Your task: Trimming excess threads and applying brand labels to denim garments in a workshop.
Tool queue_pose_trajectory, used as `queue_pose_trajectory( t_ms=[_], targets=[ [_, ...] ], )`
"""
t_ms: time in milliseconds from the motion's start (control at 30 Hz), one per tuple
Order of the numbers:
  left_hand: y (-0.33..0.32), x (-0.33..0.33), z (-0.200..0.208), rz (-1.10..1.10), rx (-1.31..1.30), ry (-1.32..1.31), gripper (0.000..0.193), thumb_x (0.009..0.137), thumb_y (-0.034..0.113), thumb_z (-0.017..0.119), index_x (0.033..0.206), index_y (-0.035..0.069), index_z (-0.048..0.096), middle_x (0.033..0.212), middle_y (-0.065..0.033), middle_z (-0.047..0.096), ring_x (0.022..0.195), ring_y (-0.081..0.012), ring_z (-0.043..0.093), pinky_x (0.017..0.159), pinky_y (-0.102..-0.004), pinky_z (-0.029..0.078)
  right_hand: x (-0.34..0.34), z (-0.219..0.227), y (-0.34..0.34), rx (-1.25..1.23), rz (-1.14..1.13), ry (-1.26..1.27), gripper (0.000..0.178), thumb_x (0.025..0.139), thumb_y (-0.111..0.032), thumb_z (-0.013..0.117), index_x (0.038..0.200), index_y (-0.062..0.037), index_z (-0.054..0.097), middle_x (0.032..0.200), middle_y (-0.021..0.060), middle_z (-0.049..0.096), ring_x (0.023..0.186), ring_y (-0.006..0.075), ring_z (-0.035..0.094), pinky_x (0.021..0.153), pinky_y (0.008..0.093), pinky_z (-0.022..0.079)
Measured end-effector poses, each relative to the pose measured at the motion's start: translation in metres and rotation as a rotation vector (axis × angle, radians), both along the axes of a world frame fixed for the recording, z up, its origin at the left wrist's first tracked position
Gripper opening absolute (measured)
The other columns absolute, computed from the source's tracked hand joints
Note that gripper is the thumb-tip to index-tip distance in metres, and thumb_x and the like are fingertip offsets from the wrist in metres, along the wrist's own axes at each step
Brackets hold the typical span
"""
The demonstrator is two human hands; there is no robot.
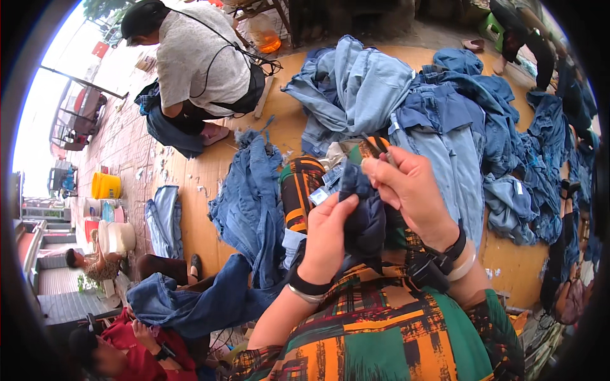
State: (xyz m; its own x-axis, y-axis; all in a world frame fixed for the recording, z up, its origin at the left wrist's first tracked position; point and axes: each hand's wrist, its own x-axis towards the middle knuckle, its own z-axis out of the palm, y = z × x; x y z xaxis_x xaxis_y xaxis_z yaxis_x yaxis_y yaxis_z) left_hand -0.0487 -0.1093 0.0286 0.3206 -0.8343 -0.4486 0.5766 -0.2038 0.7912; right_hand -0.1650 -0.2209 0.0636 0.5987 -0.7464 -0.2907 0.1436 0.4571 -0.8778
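Gripping a dark blue denim garment (367,222) between thumb and fingers of the left hand (327,235), just left of the right hand (410,190). Holding, in the curled right hand, what looks like a slim dark tool (373,146), mostly hidden. Apparently busy with close work on the gathered cloth; seems next to call for keeping it taut and the tool clear of the left thumb. Surrounded by blue jeans (251,203) left of the left hand and pale denim (372,86) beyond the right

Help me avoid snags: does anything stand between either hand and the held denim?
Nothing visible does. The left hand pinches the dark-blue denim directly; the right hand, holding a slim tool, is beside it, though contact is unclear.
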Motion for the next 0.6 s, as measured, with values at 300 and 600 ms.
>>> queue_pose_trajectory(
  t_ms=[300,600],
  targets=[
    [0.012,0.025,-0.008,0.102,-0.103,0.394,0.026,0.092,0.01,0.052,0.115,0.0,0.058,0.106,-0.0081,0.067,0.097,-0.0182,0.066,0.09,-0.0328,0.051,-0.016,-0.023,0.023,-0.409,0.018,0.185,0.014,0.086,-0.013,0.072,0.087,-0.0025,0.063,0.071,-0.0055,0.055,0.063,0.0014,0.045,0.056,0.0197,0.036],
    [0.015,0.022,-0.009,-0.024,-0.112,0.283,0.026,0.087,0.003,0.064,0.112,0.001,0.065,0.105,-0.005,0.069,0.094,-0.0121,0.065,0.087,-0.0276,0.05,-0.014,-0.027,0.027,-0.506,-0.01,0.242,0.017,0.085,-0.013,0.073,0.086,0.0008,0.063,0.071,-0.0016,0.056,0.062,0.004,0.045,0.055,0.0222,0.036]
  ],
)
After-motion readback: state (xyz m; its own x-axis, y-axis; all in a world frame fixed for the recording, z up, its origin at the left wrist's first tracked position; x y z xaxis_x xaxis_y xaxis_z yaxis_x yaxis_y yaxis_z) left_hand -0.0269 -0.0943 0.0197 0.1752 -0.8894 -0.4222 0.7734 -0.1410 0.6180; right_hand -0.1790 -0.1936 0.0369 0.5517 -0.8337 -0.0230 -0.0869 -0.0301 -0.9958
